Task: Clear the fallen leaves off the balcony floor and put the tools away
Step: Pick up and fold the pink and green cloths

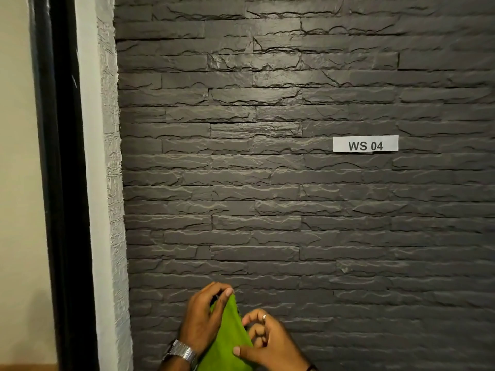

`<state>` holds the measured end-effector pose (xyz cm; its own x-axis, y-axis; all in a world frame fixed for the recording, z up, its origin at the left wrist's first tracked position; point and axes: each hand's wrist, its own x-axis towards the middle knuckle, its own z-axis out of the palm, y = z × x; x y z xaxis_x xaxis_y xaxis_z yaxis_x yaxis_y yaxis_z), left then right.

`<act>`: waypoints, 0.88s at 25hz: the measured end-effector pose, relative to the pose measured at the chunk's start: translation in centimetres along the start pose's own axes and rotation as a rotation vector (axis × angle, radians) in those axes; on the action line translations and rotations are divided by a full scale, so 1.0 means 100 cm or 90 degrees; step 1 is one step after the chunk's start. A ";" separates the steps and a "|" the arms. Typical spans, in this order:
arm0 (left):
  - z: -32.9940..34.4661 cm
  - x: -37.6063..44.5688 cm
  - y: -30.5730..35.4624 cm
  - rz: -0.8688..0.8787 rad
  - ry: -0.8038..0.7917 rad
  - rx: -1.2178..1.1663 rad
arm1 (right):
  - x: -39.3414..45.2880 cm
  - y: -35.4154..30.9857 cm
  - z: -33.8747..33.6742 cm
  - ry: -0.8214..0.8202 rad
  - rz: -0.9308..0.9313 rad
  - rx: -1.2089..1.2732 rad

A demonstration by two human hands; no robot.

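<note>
Head view: both hands work a green cloth (pixel 227 341) before the dark wall (pixel 294 196), left hand (pixel 203 317) pinching its top, right hand (pixel 263 341) gripping its edge — soft, light, best held by corners.

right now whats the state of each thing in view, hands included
left hand: pinches the top of the green cloth
right hand: grips the cloth's right edge, thumb on its face
green cloth: held up in front of the wall, bunched to a peak
paper label: stuck flat on the dark stone wall, reads WS 04
wristwatch: on left wrist
</note>
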<state>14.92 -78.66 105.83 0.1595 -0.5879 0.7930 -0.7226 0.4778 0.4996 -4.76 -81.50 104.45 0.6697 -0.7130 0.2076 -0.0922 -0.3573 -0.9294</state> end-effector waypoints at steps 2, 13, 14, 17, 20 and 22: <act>0.000 -0.004 -0.005 -0.012 0.020 -0.010 | -0.009 0.006 -0.003 0.022 0.013 -0.088; 0.010 -0.052 -0.052 -0.186 0.045 -0.078 | -0.005 0.041 -0.007 0.075 0.017 -0.286; 0.009 -0.053 -0.049 -0.191 0.055 -0.087 | -0.014 0.043 -0.008 0.085 -0.058 -0.334; 0.001 -0.054 -0.033 -0.188 0.094 -0.085 | -0.025 0.042 -0.008 0.135 -0.212 -0.436; -0.007 -0.060 -0.022 -0.160 0.075 -0.068 | -0.027 0.036 -0.009 0.119 -0.202 -0.434; -0.008 -0.064 -0.017 -0.139 0.047 -0.065 | -0.031 0.034 -0.007 0.116 -0.201 -0.475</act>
<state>15.65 -75.19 100.13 0.3565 -0.6371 0.6834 -0.5944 0.4098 0.6920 -7.66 -80.96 100.85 0.6221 -0.5756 0.5307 -0.4272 -0.8176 -0.3860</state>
